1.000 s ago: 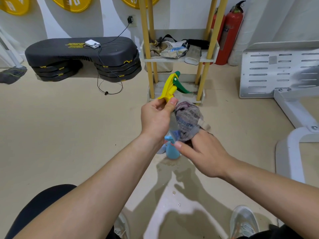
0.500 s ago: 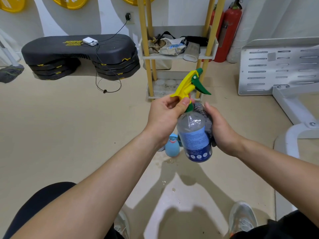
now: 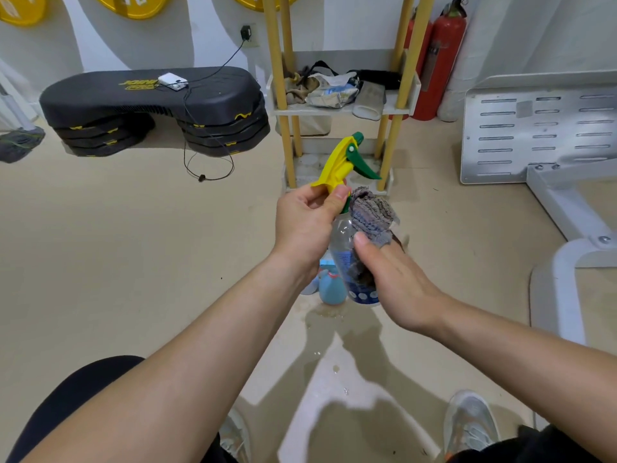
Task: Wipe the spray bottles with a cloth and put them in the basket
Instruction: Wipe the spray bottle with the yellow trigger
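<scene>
Here, blue-labelled spray bottle (image 3: 341, 235), text illegible.

Bright, even indoor light is falling from above, and the pale floor (image 3: 100, 262) is carrying soft-edged shadows of the forearms (image 3: 200, 355) around a lighter patch low in the middle, while a wet patch (image 3: 329, 314) is giving back a dull sheen. The clear spray bottle (image 3: 342, 238) is catching small highlights, and the cloth (image 3: 370, 215) and the fingertips (image 3: 398, 242) of the right hand (image 3: 397, 285) are smearing slightly with motion blur. The wide lens is bowing the yellow shelf posts (image 3: 277, 78) and the white frame (image 3: 567, 212) and tilting them toward the edges.
</scene>
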### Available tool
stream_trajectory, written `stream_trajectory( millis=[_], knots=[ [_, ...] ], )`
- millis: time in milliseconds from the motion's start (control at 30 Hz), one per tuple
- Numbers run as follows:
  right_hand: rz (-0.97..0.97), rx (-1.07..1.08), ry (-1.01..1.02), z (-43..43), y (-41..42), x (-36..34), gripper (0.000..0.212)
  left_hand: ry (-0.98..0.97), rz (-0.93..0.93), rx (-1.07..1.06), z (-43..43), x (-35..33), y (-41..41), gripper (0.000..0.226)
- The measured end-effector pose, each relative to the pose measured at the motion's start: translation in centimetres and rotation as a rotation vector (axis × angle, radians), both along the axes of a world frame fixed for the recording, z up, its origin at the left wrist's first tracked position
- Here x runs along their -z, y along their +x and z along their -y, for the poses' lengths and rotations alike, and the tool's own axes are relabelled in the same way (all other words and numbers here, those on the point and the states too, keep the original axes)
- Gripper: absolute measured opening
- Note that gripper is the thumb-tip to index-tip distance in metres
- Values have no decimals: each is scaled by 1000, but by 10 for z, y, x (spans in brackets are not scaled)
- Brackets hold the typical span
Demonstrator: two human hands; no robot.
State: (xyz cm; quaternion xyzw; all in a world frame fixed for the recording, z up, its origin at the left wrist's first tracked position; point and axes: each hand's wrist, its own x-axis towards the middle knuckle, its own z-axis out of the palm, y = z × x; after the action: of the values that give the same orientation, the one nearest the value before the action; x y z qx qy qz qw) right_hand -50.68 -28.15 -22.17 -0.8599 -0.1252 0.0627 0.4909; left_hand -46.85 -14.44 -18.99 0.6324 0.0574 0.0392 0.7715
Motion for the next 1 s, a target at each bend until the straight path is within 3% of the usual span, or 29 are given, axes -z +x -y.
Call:
stream_trajectory(
  millis=[67, 133, 233, 367, 467, 567, 800, 933, 1000],
  knots=[
    [116, 56, -65, 1, 3, -7, 56, -15, 2, 31, 1, -1, 0, 11],
    [94, 148, 123, 1, 11, -15, 45, -50, -12, 69, 0, -3, 1, 11],
    [-240, 364, 651, 10, 30, -25, 36, -66, -24, 144, -4, -4, 1, 12],
    [-445, 619, 838, 35, 46, -26, 42, -66, -18, 192, -8, -1, 0, 13],
    [-383, 691, 940, 49, 53, -37, 45, -66, -10, 220, -10, 0, 0, 16],
    [-283, 575, 1062, 48, 56, -53, 46, 8, -26, 296, -9, 3, -1, 17],
    [-428, 147, 932, 36, 44, -63, 74, 46, -82, 381, 1, 12, -7, 13],
    [-314, 173, 774, 44, 52, -56, 36, 82, -58, 395, -4, 7, -3, 11],
    [-223, 129, 603, 47, 53, -49, 29, 125, -43, 405, -4, 6, -4, 13]
  ],
)
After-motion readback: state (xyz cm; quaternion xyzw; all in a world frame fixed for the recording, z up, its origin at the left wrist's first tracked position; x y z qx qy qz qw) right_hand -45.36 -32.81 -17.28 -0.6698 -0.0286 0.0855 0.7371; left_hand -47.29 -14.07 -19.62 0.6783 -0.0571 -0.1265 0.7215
